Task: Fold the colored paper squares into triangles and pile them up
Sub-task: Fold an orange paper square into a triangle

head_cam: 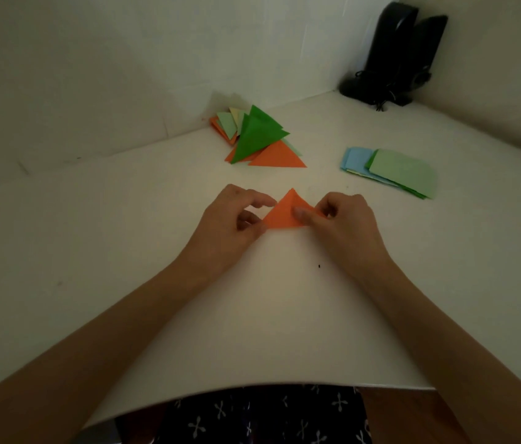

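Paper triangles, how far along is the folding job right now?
Done: a pile of folded triangles in green, orange and yellow lies farther back. In hand: the left hand and right hand pinch the corners of an orange triangle, apparently creasing it. Left: a stack of unfolded squares, light green on top, blue beneath, waits at the right.

There is one view only, from a wide-angle camera on the person's head, and it faces forward and steeply down on the white table [124, 251], whose near edge curves across the bottom. It is close. Both forearms come in from the lower corners, the left hand [230, 219] and right hand [342, 219] meet at the orange paper [281, 214] near the centre, and the black speakers [397, 52] stand far at top right.
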### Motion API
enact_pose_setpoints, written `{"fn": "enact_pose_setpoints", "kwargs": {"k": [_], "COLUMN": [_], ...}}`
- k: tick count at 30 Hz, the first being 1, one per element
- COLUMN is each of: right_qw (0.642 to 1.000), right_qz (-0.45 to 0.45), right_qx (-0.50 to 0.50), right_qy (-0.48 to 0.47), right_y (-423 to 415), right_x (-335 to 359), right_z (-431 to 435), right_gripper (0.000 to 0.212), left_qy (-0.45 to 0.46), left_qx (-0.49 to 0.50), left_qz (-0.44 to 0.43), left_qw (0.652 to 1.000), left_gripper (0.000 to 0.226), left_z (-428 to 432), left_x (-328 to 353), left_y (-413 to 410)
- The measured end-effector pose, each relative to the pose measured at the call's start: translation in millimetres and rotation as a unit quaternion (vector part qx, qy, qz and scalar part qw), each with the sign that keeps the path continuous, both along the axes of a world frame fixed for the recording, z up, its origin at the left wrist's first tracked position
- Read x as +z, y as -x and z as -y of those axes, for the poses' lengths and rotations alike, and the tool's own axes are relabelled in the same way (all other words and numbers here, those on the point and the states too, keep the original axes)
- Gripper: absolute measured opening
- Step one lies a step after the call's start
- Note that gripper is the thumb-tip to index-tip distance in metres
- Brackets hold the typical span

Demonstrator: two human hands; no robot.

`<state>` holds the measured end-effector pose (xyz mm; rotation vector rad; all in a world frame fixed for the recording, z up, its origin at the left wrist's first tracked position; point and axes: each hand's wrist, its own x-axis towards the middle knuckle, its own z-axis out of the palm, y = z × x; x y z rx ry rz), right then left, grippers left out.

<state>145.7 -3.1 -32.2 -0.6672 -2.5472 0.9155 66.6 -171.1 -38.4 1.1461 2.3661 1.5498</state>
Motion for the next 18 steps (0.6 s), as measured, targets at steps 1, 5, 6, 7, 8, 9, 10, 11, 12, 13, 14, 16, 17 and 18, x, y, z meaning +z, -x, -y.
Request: {"fn": "enact_pose_setpoints", "kwargs": {"k": [1,5,6,7,8,9,10,11,12,13,14,16,17,18], "right_qw": [0.999,0.99,0.988,0.987,0.986,0.983,0.979,0.976,0.975,0.976,0.978,0.978,0.978,0.978], "right_qz": [0.025,0.068,0.071,0.067,0.057,0.048,0.044,0.053,0.068,0.086,0.102,0.121,0.124,0.124], "right_qx": [0.008,0.002,-0.005,-0.015,-0.025,-0.029,-0.027,-0.02,-0.013,-0.01,-0.011,-0.007,-0.002,0.003], "right_qy": [-0.041,-0.124,-0.135,-0.145,-0.158,-0.176,-0.198,-0.211,-0.21,-0.198,-0.182,-0.168,-0.169,-0.17], "right_y": [0.2,2.1,2.2,2.0,1.2,1.2,-0.4,0.1,1.4,2.0,1.5,-0.7,-2.4,-4.7], "right_x": [-0.8,-0.5,-0.4,0.0,0.7,-0.4,0.7,-0.5,-1.1,-0.7,0.1,1.3,1.5,2.0], "right_z": [-1.1,-0.9,0.1,1.6,3.2,5.0,7.3,9.3,10.8,11.3,10.7,6.6,3.8,0.8], "right_gripper": [0.035,0.032,0.033,0.035,0.037,0.041,0.044,0.049,0.053,0.055,0.057,0.055,0.053,0.051], "left_qy": [0.025,0.125,0.149,0.172,0.194,0.215,0.23,0.244,0.252,0.255,0.252,0.252,0.249,0.247], "left_qx": [-0.001,-0.016,-0.014,-0.011,-0.013,-0.021,-0.033,-0.044,-0.047,-0.047,-0.044,-0.042,-0.041,-0.04], "left_qz": [-0.042,-0.219,-0.255,-0.287,-0.31,-0.319,-0.321,-0.314,-0.306,-0.3,-0.295,-0.286,-0.292,-0.299], "left_qw": [0.999,0.968,0.955,0.942,0.931,0.923,0.918,0.917,0.917,0.918,0.921,0.924,0.923,0.921], "left_gripper": [0.032,0.025,0.031,0.036,0.039,0.041,0.044,0.046,0.047,0.048,0.049,0.05,0.049,0.047], "left_z": [-0.6,-1.1,0.2,1.5,2.6,3.4,4.2,4.4,4.0,4.2,4.8,7.2,8.8,10.2], "left_x": [-1.8,-5.4,-5.1,-3.9,-2.4,-2.6,-0.3,0.6,1.1,2.6,3.9,6.2,6.4,6.1], "left_y": [-1.3,-5.3,-6.3,-7.5,-9.2,-11.3,-14.1,-15.9,-15.9,-16.0,-15.9,-16.4,-17.1,-18.2]}}
